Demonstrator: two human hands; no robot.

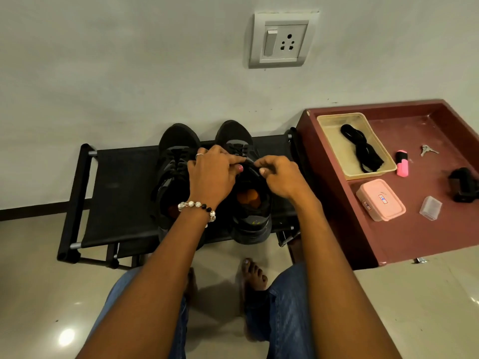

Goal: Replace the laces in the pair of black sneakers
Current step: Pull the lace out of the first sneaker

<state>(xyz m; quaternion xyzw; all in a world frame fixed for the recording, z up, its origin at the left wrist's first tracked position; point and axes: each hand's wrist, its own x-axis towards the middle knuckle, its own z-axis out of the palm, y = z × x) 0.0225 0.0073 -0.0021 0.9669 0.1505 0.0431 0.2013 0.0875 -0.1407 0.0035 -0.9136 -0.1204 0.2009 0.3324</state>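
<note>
Two black sneakers stand side by side, toes to the wall, on a low black fabric rack [116,193]. The left sneaker [173,161] is laced in black. Over the right sneaker [251,203], which has an orange insole, both hands meet at the top of the tongue. My left hand [212,174], with a bead bracelet and a ring, pinches the black lace there. My right hand [280,177] pinches the same lace from the other side. A bundle of black laces [363,149] lies in a clear plastic tray [334,149] on the right.
A maroon tray table [414,237] stands right of the rack, carrying a pink highlighter [402,163], keys [427,150], a pink lidded box [380,199], a small clear box [430,207] and a black object [465,187]. A wall socket [282,40] is above. My bare feet rest on the tiled floor.
</note>
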